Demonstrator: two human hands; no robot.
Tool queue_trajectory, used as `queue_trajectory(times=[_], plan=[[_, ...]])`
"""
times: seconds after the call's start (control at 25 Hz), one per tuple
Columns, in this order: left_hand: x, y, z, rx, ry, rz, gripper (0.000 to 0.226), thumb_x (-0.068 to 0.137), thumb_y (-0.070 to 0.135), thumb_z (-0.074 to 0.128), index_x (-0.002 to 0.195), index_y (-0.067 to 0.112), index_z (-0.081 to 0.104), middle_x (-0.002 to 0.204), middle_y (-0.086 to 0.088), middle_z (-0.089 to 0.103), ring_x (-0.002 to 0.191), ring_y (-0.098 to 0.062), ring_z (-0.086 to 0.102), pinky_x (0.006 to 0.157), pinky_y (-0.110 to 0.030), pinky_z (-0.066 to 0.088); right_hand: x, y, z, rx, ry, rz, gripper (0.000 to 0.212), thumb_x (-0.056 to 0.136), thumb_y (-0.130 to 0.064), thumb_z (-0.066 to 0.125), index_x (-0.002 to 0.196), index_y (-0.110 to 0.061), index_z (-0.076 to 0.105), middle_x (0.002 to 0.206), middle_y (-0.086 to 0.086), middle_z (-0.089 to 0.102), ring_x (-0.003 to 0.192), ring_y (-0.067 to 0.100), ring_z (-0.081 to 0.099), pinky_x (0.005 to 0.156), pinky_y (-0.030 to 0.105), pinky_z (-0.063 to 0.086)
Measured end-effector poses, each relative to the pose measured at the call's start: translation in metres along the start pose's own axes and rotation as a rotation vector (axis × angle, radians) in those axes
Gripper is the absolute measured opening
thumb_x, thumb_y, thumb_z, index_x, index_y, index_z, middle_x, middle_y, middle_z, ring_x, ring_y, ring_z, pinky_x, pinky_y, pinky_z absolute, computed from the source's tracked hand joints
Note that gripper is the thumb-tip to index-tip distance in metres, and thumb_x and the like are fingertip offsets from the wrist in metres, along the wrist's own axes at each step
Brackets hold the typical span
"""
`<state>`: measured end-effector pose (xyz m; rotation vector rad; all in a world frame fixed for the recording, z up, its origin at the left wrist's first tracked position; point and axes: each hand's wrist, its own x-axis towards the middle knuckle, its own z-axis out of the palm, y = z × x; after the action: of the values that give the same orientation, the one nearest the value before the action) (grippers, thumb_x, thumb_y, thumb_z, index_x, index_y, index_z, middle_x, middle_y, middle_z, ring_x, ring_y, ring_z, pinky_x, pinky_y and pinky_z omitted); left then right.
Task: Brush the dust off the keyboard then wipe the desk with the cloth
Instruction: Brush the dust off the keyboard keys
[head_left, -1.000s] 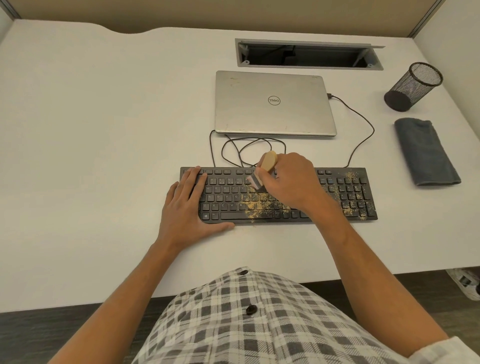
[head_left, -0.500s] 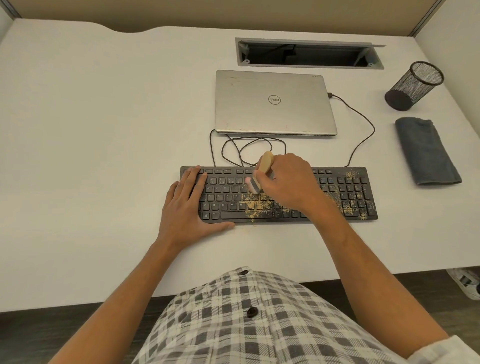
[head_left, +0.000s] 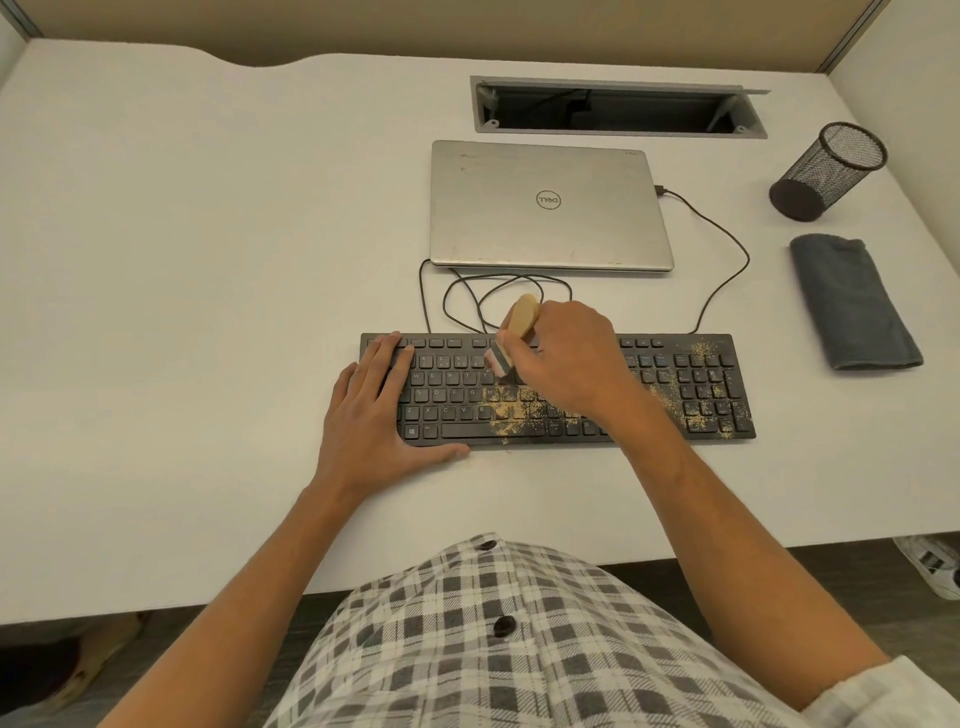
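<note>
We see the right hand (head_left: 566, 358) with its grip closed round a small wooden-handled brush (head_left: 511, 335), bristles down on the middle rows of the black keyboard (head_left: 556, 389). Tan gritty dust (head_left: 511, 413) lies just below the grip toward us, and more sits well off to its right over the number pad. The keyboard's long axis runs left-right across the white bench (head_left: 182, 260), so we judge sweeps should follow that axis. The left hand (head_left: 376, 410) lies flat, fingers straight, pressing the keyboard's left end. The folded grey cloth (head_left: 852, 301), soft, lies far right of the grip; the right hand is nearer.
</note>
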<state>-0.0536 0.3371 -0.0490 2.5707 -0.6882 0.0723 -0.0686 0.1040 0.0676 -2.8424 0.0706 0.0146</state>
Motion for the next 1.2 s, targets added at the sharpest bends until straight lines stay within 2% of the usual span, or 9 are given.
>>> queue_trajectory(times=[0.28, 0.48, 0.6, 0.72, 0.84, 0.96, 1.0, 1.08, 1.2], plan=[[0.000, 0.000, 0.000, 0.000, -0.002, -0.002, 0.126, 0.064, 0.096, 0.052, 0.156, 0.011, 0.036, 0.167, -0.004, 0.025, 0.154, -0.024, 0.023, 0.120, -0.054, 0.028, 0.000, -0.005, 0.002, -0.009, -0.014, 0.006, 0.038, 0.097, -0.045, 0.043, 0.091, -0.019, 0.070, 0.072, -0.001, 0.064, 0.068, 0.019, 0.059, 0.063, 0.031, 0.046], [0.000, 0.000, -0.001, 0.002, -0.006, 0.000, 0.126, 0.064, 0.095, 0.054, 0.156, 0.011, 0.035, 0.167, -0.004, 0.025, 0.154, -0.024, 0.023, 0.120, -0.054, 0.028, 0.000, -0.009, 0.000, -0.012, 0.001, -0.024, 0.037, 0.097, -0.046, 0.043, 0.087, -0.020, 0.069, 0.068, -0.003, 0.062, 0.067, 0.018, 0.058, 0.063, 0.030, 0.042], [0.000, 0.000, 0.000, 0.004, -0.002, -0.006, 0.126, 0.064, 0.095, 0.054, 0.156, 0.011, 0.035, 0.167, -0.004, 0.025, 0.154, -0.024, 0.022, 0.120, -0.054, 0.028, 0.001, -0.011, -0.003, -0.019, -0.080, -0.010, 0.036, 0.096, -0.045, 0.046, 0.081, -0.016, 0.061, 0.065, -0.003, 0.055, 0.067, 0.020, 0.056, 0.062, 0.030, 0.038], [0.000, 0.001, -0.001, 0.000, -0.003, -0.001, 0.126, 0.064, 0.095, 0.055, 0.156, 0.011, 0.035, 0.167, -0.004, 0.025, 0.154, -0.024, 0.023, 0.121, -0.054, 0.028, 0.001, -0.013, -0.002, -0.050, -0.032, -0.036, 0.038, 0.097, -0.045, 0.044, 0.080, -0.016, 0.062, 0.065, -0.002, 0.056, 0.068, 0.021, 0.057, 0.063, 0.031, 0.041], [-0.001, 0.000, -0.001, 0.005, -0.002, -0.001, 0.126, 0.064, 0.095, 0.054, 0.156, 0.011, 0.035, 0.167, -0.004, 0.025, 0.154, -0.024, 0.023, 0.121, -0.053, 0.027, 0.000, -0.015, -0.001, -0.024, -0.089, -0.015, 0.038, 0.097, -0.042, 0.046, 0.067, -0.020, 0.051, 0.060, -0.004, 0.049, 0.065, 0.021, 0.053, 0.060, 0.030, 0.034], [0.000, 0.001, 0.000, 0.002, -0.004, -0.001, 0.126, 0.064, 0.096, 0.053, 0.156, 0.011, 0.035, 0.167, -0.005, 0.025, 0.154, -0.025, 0.024, 0.120, -0.054, 0.028, 0.002, -0.015, 0.001, -0.013, -0.019, -0.039, 0.036, 0.097, -0.044, 0.044, 0.081, -0.021, 0.067, 0.066, -0.003, 0.061, 0.068, 0.020, 0.059, 0.063, 0.030, 0.041], [0.000, 0.001, 0.000, 0.005, -0.004, 0.001, 0.126, 0.064, 0.096, 0.052, 0.156, 0.011, 0.036, 0.167, -0.005, 0.025, 0.153, -0.025, 0.025, 0.119, -0.055, 0.029, 0.002, -0.014, 0.002, -0.016, -0.027, -0.040, 0.037, 0.097, -0.044, 0.044, 0.085, -0.019, 0.067, 0.068, -0.002, 0.062, 0.070, 0.020, 0.059, 0.064, 0.031, 0.042], [0.000, 0.000, 0.000, 0.009, -0.002, -0.001, 0.127, 0.064, 0.097, 0.051, 0.156, 0.011, 0.036, 0.167, -0.005, 0.025, 0.153, -0.025, 0.025, 0.119, -0.056, 0.030, 0.002, -0.014, 0.003, -0.012, -0.074, -0.021, 0.037, 0.096, -0.044, 0.045, 0.079, -0.016, 0.062, 0.065, -0.002, 0.056, 0.068, 0.021, 0.056, 0.062, 0.030, 0.038], [0.000, 0.000, 0.000, 0.000, -0.011, 0.000, 0.127, 0.064, 0.097, 0.051, 0.156, 0.011, 0.036, 0.167, -0.005, 0.025, 0.154, -0.024, 0.025, 0.119, -0.056, 0.030, 0.002, -0.013, 0.005, 0.000, -0.004, -0.016, 0.039, 0.096, -0.045, 0.044, 0.083, -0.016, 0.067, 0.068, -0.001, 0.062, 0.067, 0.020, 0.058, 0.061, 0.029, 0.039]])
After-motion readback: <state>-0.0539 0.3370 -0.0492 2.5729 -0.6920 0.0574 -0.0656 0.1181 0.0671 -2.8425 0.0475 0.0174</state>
